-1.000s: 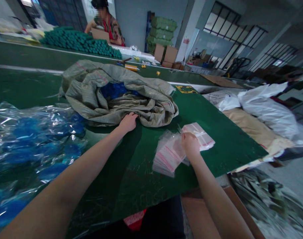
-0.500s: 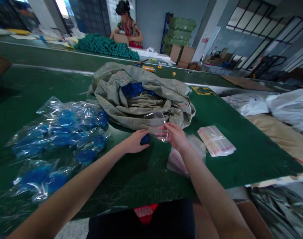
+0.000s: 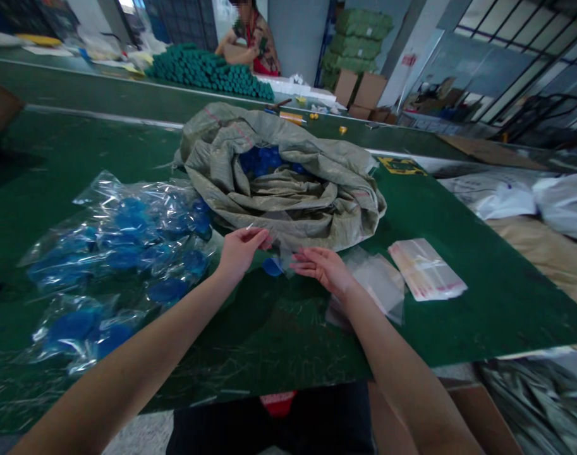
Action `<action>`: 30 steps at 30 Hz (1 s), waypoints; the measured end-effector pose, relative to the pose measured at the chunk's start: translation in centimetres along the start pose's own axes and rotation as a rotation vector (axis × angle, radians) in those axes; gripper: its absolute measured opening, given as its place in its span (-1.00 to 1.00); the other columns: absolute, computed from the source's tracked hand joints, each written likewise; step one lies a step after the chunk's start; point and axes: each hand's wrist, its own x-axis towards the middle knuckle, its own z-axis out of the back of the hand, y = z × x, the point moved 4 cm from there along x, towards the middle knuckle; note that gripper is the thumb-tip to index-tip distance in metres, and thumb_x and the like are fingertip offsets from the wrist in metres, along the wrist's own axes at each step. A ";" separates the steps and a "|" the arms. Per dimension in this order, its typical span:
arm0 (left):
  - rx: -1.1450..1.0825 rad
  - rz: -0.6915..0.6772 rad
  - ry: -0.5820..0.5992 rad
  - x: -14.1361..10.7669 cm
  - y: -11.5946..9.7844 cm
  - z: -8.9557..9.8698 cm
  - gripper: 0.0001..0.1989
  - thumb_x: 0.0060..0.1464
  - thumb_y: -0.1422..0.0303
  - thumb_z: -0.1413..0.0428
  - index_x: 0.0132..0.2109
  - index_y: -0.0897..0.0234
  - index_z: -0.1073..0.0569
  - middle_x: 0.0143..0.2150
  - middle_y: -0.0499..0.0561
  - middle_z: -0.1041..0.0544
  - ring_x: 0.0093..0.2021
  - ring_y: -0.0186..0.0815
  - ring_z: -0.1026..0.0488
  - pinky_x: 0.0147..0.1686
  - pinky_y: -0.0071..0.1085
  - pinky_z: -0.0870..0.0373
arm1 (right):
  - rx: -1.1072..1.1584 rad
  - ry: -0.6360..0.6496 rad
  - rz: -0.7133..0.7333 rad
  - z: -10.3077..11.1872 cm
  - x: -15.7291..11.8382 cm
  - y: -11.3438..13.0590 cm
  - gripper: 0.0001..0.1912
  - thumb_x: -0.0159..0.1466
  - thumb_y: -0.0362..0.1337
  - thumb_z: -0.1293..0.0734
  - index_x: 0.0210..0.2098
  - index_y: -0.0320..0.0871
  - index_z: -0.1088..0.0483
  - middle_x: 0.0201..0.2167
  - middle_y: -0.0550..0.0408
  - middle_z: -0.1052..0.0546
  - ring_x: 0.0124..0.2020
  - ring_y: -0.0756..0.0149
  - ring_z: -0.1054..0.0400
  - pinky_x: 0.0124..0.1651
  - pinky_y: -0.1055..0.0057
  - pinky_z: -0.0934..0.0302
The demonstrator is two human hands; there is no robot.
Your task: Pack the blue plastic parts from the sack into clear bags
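Note:
A thin clear plastic bag [image 3: 282, 232] stretches between my two hands, in front of the grey woven sack. My left hand [image 3: 241, 251] pinches its left side between thumb and fingertips. On the right, the fingers of my right hand [image 3: 322, 268] are closed at the bag's lower edge. Just below the bag, between the hands, lies a round blue piece [image 3: 272, 266]; whether any of it is inside the bag I cannot tell. Loose flat clear bags [image 3: 376, 284] lie beside my right wrist. Blue discs packed in clear bags [image 3: 122, 253] are heaped to my left.
The crumpled woven sack [image 3: 359, 218] holds more blue pieces [image 3: 264, 159]. A stack of clear bags [image 3: 428, 268] lies to the right on the green table [image 3: 497, 316]. Across the table, a person [image 3: 257, 41] works behind a pile of green rolls [image 3: 207, 72].
My left hand has let go of the blue piece and risen to the clear bag. The bag is now between both hands. The view has shifted slightly.

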 end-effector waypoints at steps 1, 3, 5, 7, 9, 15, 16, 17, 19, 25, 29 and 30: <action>-0.019 -0.004 -0.017 0.2 0.1 0.2 -0.70 -0.11 0.21 -0.30 -0.28 0.36 -0.57 -0.38 0.04 -0.62 -0.43 -0.30 -0.52 -0.32 -0.35 -0.48 | -0.016 -0.012 0.012 0.2 0.0 0.0 -0.69 0.09 -0.17 -0.52 -0.25 -0.22 -0.49 -0.27 -0.05 -0.64 -0.29 0.25 -0.58 -0.22 0.41 -0.48; -0.037 -0.015 -0.029 0.4 0.4 0.3 -0.71 -0.10 0.21 -0.29 -0.29 0.35 -0.56 -0.38 0.04 -0.61 -0.43 -0.30 -0.51 -0.32 -0.36 -0.48 | -0.042 -0.045 0.044 0.5 0.0 -0.1 -0.70 0.06 -0.16 -0.54 -0.31 -0.22 -0.50 -0.32 -0.02 -0.64 -0.32 0.28 -0.57 -0.23 0.41 -0.48; -0.030 -0.012 -0.026 0.6 0.7 0.4 -0.71 -0.10 0.21 -0.28 -0.29 0.36 -0.55 -0.38 0.05 -0.60 -0.44 -0.31 -0.50 -0.32 -0.36 -0.47 | -0.062 -0.071 0.074 0.6 0.1 0.0 -0.68 0.03 -0.11 -0.54 -0.35 -0.20 -0.51 -0.35 0.00 -0.64 -0.35 0.30 -0.57 -0.25 0.41 -0.48; -0.009 -0.008 -0.017 0.7 0.9 0.4 -0.69 -0.08 0.19 -0.27 -0.27 0.37 -0.53 -0.35 0.06 -0.58 -0.42 -0.31 -0.49 -0.30 -0.35 -0.46 | -0.080 -0.095 0.103 0.7 0.2 0.2 -0.66 0.00 -0.08 -0.55 -0.38 -0.19 -0.51 -0.38 0.02 -0.63 -0.36 0.32 -0.56 -0.27 0.41 -0.47; 0.062 -0.059 -0.077 0.7 0.6 0.8 -0.65 -0.08 0.19 -0.28 -0.21 0.35 -0.49 -0.28 0.07 -0.56 -0.37 -0.32 -0.47 -0.27 -0.34 -0.45 | -0.099 -0.114 0.135 0.7 0.2 0.4 -0.65 -0.03 -0.06 -0.56 -0.40 -0.18 -0.50 -0.39 0.04 -0.63 -0.36 0.32 -0.55 -0.27 0.41 -0.47; 0.649 -0.568 -0.041 -1.5 -3.6 -0.8 -0.73 0.00 0.21 -0.26 -0.21 0.27 -0.45 -0.23 0.01 -0.48 -0.23 -0.29 -0.40 -0.15 -0.33 -0.36 | -0.202 -0.138 0.234 0.6 0.0 0.7 -0.68 0.03 -0.04 -0.51 -0.41 -0.15 -0.49 -0.37 0.05 -0.62 -0.30 0.27 -0.53 -0.16 0.29 -0.48; 0.712 -0.600 0.117 -1.9 -3.9 -2.0 -0.77 0.04 0.22 -0.24 -0.24 0.26 -0.46 -0.25 0.01 -0.48 -0.23 -0.28 -0.41 -0.14 -0.33 -0.36 | -0.215 -0.142 0.244 0.6 -0.1 0.6 -0.69 0.04 -0.04 -0.51 -0.41 -0.14 -0.48 -0.38 0.07 -0.62 -0.30 0.27 -0.52 -0.15 0.27 -0.47; 0.761 -0.608 0.257 -2.2 -4.0 -3.2 -0.80 0.07 0.22 -0.22 -0.25 0.26 -0.48 -0.27 0.01 -0.49 -0.23 -0.27 -0.41 -0.13 -0.32 -0.35 | -0.225 -0.148 0.254 0.6 0.0 0.6 -0.70 0.04 -0.04 -0.51 -0.42 -0.13 -0.48 -0.39 0.08 -0.61 -0.31 0.27 -0.52 -0.14 0.27 -0.47; 0.834 -0.599 0.414 -2.5 -4.0 -5.0 -0.82 0.08 0.24 -0.22 -0.26 0.26 -0.50 -0.25 0.03 -0.52 -0.20 -0.24 -0.44 -0.10 -0.29 -0.33 | -0.238 -0.164 0.270 0.6 0.1 0.6 -0.70 0.04 -0.04 -0.51 -0.43 -0.12 -0.47 -0.42 0.12 -0.59 -0.33 0.29 -0.49 -0.14 0.27 -0.46; 0.904 -0.595 0.559 -2.3 -3.5 -7.6 -0.77 0.04 0.19 -0.24 -0.23 0.26 -0.53 -0.23 0.08 -0.56 -0.22 -0.17 -0.47 -0.14 -0.26 -0.36 | -0.339 -0.257 0.366 0.7 -0.4 1.4 -0.67 0.10 0.01 -0.45 -0.47 -0.12 -0.42 -0.47 0.16 -0.53 -0.38 0.35 -0.42 -0.17 0.34 -0.40; 0.932 -0.605 0.449 -2.2 -3.3 -7.4 -0.79 0.08 0.28 -0.15 -0.16 0.26 -0.56 -0.19 0.14 -0.61 -0.18 -0.07 -0.52 -0.09 -0.19 -0.37 | -0.230 -0.213 0.331 0.2 -0.5 1.3 -0.63 0.12 0.10 -0.39 -0.37 -0.09 -0.44 -0.37 0.12 -0.56 -0.28 0.26 -0.47 -0.16 0.30 -0.42; 0.931 -0.589 0.417 -2.0 -3.3 -7.3 -0.78 0.11 0.30 -0.09 -0.16 0.25 -0.58 -0.20 0.13 -0.62 -0.20 -0.08 -0.54 -0.11 -0.20 -0.38 | -0.192 -0.205 0.330 0.1 -0.4 1.3 -0.62 0.13 0.12 -0.37 -0.35 -0.08 -0.43 -0.36 0.11 -0.56 -0.29 0.25 -0.48 -0.17 0.28 -0.42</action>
